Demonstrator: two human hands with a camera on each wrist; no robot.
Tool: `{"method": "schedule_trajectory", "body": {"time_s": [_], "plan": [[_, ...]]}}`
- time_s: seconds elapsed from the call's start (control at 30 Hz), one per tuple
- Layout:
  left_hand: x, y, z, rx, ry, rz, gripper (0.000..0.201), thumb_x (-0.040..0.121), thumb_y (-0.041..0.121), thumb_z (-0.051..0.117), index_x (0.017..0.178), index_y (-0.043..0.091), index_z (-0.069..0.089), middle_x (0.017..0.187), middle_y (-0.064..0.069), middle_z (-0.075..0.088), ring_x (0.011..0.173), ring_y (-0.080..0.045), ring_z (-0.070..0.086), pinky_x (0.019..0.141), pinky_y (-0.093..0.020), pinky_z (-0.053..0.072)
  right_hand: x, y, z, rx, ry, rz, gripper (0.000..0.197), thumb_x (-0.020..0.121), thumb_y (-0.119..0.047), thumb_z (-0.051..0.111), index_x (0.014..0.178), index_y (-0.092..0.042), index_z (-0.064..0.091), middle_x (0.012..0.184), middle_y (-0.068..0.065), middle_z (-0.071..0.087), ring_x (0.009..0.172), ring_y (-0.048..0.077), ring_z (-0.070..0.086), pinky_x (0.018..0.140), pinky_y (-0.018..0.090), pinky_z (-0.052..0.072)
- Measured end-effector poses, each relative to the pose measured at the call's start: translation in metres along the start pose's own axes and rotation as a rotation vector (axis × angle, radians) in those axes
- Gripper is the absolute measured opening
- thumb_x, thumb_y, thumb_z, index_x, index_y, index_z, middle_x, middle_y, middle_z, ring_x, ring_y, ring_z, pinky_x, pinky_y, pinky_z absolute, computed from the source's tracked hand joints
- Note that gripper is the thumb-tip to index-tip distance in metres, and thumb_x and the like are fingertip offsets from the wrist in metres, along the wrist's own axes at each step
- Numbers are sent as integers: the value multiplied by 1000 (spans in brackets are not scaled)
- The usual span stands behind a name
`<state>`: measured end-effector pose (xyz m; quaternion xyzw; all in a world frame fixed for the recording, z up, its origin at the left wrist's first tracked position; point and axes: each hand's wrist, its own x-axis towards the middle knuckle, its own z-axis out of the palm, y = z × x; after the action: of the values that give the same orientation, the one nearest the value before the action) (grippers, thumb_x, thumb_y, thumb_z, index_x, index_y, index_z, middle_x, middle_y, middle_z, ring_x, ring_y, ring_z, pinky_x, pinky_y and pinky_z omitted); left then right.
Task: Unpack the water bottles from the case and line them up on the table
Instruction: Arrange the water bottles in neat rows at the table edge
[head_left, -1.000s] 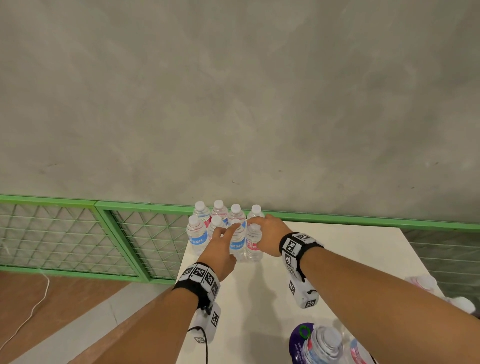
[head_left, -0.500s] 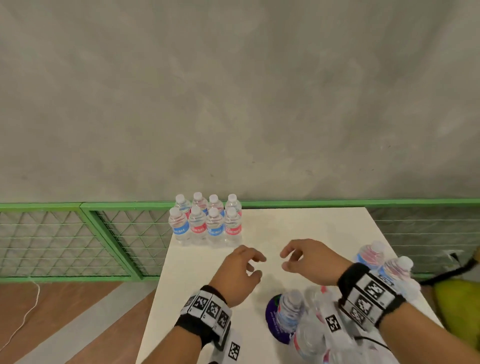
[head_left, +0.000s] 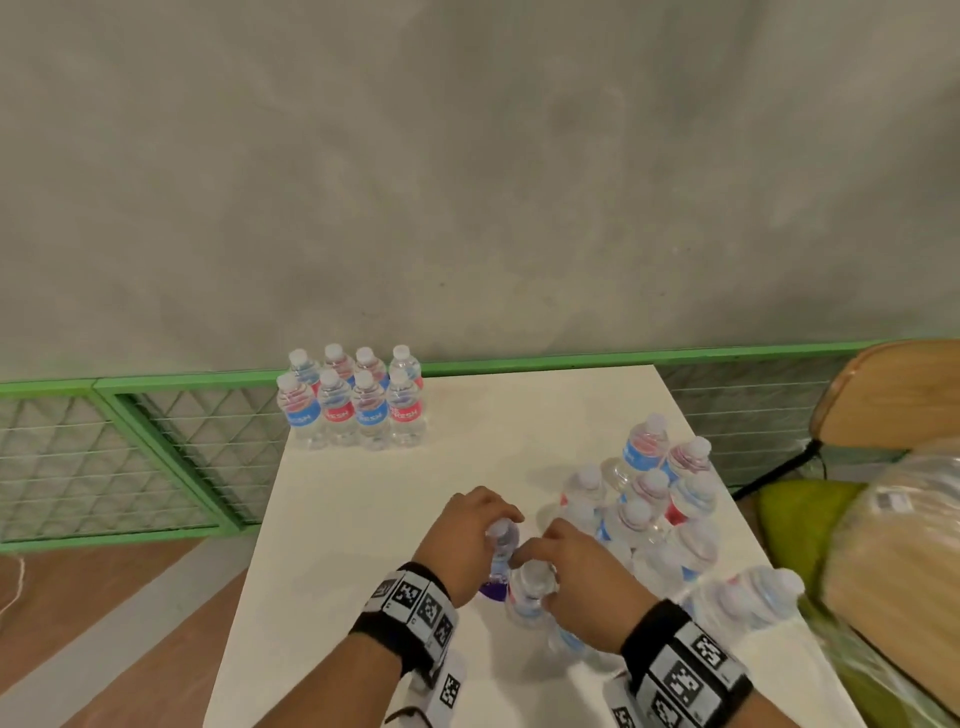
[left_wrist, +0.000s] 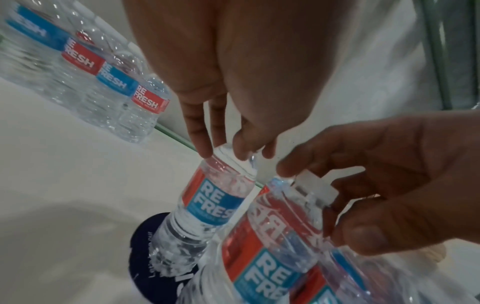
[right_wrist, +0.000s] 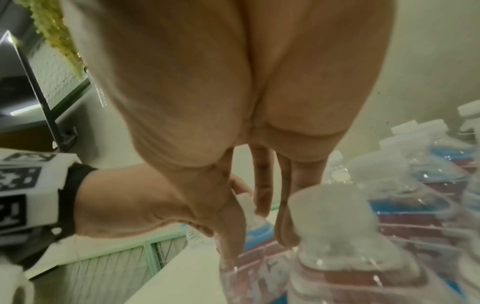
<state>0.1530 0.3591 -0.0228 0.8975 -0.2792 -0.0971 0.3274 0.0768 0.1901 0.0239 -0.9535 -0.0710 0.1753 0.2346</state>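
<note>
Two rows of water bottles (head_left: 358, 410) with red and blue labels stand lined up at the table's far left corner. The opened case (head_left: 649, 525), several bottles in clear wrap, sits at the near right. My left hand (head_left: 496, 522) pinches the top of one bottle (left_wrist: 215, 197) at the case's left edge. Right beside it, my right hand (head_left: 545, 556) pinches the white cap of a second bottle (left_wrist: 272, 246). Both bottles stand upright on the table (head_left: 363, 519); in the right wrist view the second bottle's cap (right_wrist: 335, 216) is under my fingers.
A green mesh fence (head_left: 156, 441) and a grey wall run behind the white table. To the right are a wooden chair (head_left: 893, 395), a green bag (head_left: 800, 514) and a plastic-wrapped beige bundle (head_left: 893, 561). A dark purple round label (head_left: 493, 591) lies under the held bottles.
Both hands left the lined-up bottles at the far corner, drew back empty across the table, and now each grips a bottle top at the case.
</note>
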Motion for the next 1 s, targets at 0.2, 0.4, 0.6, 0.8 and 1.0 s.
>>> {"method": "schedule_trajectory", "body": {"time_s": [0.2,0.4,0.6,0.8,1.0], "plan": [[-25,-15,-15,-35,70,-152,23,78,9,65,98,22,65,101,5,50,88,-16,56,81,-26,44,8,-2,8,-122,43,-17,39,81,-2,57,112,-25,64,107,0,48,88,22,59,70,25,43],[-69,-50,-40,-45,247,-334,22,83,36,70,91,21,56,92,6,51,80,-12,55,74,-28,45,20,-35,22,-93,32,-56,25,82,-20,57,106,-21,65,108,-1,53,92,22,59,73,26,41],[-115,-94,-76,4,302,-598,35,82,49,69,87,21,50,78,7,59,72,-12,57,64,-29,44,46,-80,50,122,-20,-35,23,87,-27,62,107,-17,57,104,-1,55,93,17,52,76,24,42],[-131,-118,-103,-163,318,-731,40,78,45,75,90,20,46,69,-5,67,57,-23,68,60,-41,58,86,-128,65,263,-3,31,31,83,-32,69,99,-13,51,91,4,59,77,23,62,63,33,53],[-135,-122,-108,-171,311,-633,31,74,36,76,91,27,51,75,0,55,64,-21,65,64,-43,59,120,-144,64,213,29,6,37,80,-26,72,109,-17,51,94,5,62,75,19,58,55,21,44]]}}
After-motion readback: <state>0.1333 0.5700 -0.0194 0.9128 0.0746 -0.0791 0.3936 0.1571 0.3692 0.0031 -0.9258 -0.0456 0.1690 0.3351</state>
